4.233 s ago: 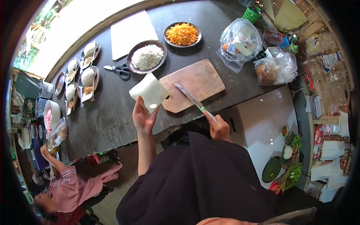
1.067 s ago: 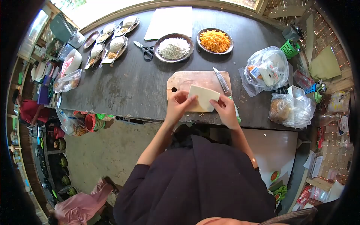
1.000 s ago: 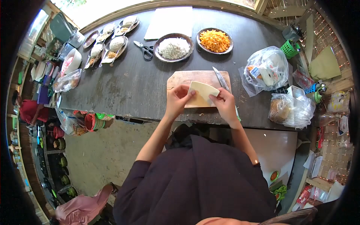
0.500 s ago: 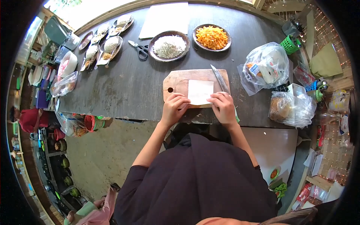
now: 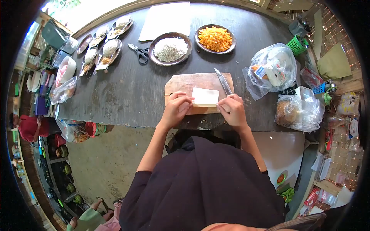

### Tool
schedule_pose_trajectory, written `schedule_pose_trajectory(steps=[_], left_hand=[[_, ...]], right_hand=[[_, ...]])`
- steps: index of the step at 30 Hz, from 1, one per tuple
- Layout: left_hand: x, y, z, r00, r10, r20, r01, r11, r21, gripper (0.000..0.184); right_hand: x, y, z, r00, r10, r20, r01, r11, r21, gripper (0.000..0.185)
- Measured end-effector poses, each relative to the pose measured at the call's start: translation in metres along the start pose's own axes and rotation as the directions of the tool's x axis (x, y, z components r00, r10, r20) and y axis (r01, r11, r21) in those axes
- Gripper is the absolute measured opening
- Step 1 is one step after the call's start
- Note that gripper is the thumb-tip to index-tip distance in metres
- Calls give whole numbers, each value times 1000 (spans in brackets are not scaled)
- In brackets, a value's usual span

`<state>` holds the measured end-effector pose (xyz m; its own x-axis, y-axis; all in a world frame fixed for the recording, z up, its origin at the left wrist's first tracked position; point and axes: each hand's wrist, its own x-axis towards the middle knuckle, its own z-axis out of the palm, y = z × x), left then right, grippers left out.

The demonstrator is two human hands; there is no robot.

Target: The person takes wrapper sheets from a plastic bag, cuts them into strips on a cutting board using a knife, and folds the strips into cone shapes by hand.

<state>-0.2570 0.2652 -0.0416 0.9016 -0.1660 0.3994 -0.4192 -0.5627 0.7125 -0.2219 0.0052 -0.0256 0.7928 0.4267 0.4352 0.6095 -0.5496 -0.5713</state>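
Note:
A pale rectangular sheet [image 5: 205,96] lies over a wooden cutting board [image 5: 181,81], its near edge turned up into a narrow fold. My left hand [image 5: 177,109] pinches the fold's left end. At the right end, my right hand [image 5: 232,111] pinches the same fold between thumb and fingers. The knife [image 5: 223,82] rests on the board's right side, blade tip pointing away from me; its handle is mostly hidden under my right hand. Beyond the board are a bowl of white shreds [image 5: 170,49] and a bowl of orange pieces [image 5: 215,39].
Black scissors [image 5: 140,54] lie left of the white shreds. Small plates of rice [image 5: 110,48] stand at the far left. Plastic bags [image 5: 271,69] fill the right side. A white board [image 5: 165,19] lies at the back. People in red [image 5: 28,128] and pink [image 5: 111,224] are at the left.
The knife has gone from my right hand onto the board. Both hands have brought the sheet down over the board, and its near edge is now folded up, making it look shorter.

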Motion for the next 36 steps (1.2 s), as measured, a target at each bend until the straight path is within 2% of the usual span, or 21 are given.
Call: schedule_pose_trajectory(steps=[3, 5, 7, 8, 10, 12, 14, 18, 20, 27, 30, 32, 36], left_hand=[[12, 3, 1, 997, -77, -5, 77, 997, 18, 10], [22, 10, -2, 988, -147, 44, 138, 975, 173, 14], [32, 13, -1, 983, -179, 44, 164, 958, 234, 16], [36, 12, 0, 977, -210, 44, 189, 937, 293, 17], [39, -1, 8, 968, -249, 22, 236, 940, 245, 18], [40, -9, 15, 958, -287, 7, 280, 940, 194, 18], [41, -12, 20, 898, -441, 3, 441, 897, 23, 16], [44, -13, 22, 888, -459, -20, 458, 888, -46, 16], [46, -14, 20, 927, -374, -32, 376, 923, 80, 18], [44, -21, 24, 934, -352, -61, 357, 925, 130, 14], [44, -18, 25, 912, -405, -67, 410, 908, 91, 13], [46, -15, 24, 939, -332, -94, 345, 918, 197, 15], [48, -8, 21, 939, -327, -110, 343, 914, 215, 15]], right_hand=[[10, -1, -1, 999, 48, -16, -48, 999, -1, 6], [15, 0, 1, 996, 93, -14, -92, 996, 9, 6], [18, 6, 6, 978, 207, 34, -206, 978, -42, 7], [20, 8, 8, 977, 208, 35, -207, 978, -40, 7], [24, 11, 12, 969, 240, 55, -232, 964, -132, 8], [27, 15, 18, 964, 261, 49, -252, 958, -138, 8], [29, 15, 20, 957, 286, 45, -276, 950, -147, 9], [34, 12, 21, 959, 283, 24, -271, 937, -223, 10], [35, 11, 21, 962, 273, 17, -260, 931, -258, 10], [37, 9, 23, 960, 281, 10, -265, 917, -298, 10], [37, 8, 24, 961, 277, 1, -263, 914, -308, 10], [37, 9, 25, 962, 271, -4, -259, 914, -311, 10], [37, 10, 25, 959, 282, 2, -269, 916, -298, 10]])
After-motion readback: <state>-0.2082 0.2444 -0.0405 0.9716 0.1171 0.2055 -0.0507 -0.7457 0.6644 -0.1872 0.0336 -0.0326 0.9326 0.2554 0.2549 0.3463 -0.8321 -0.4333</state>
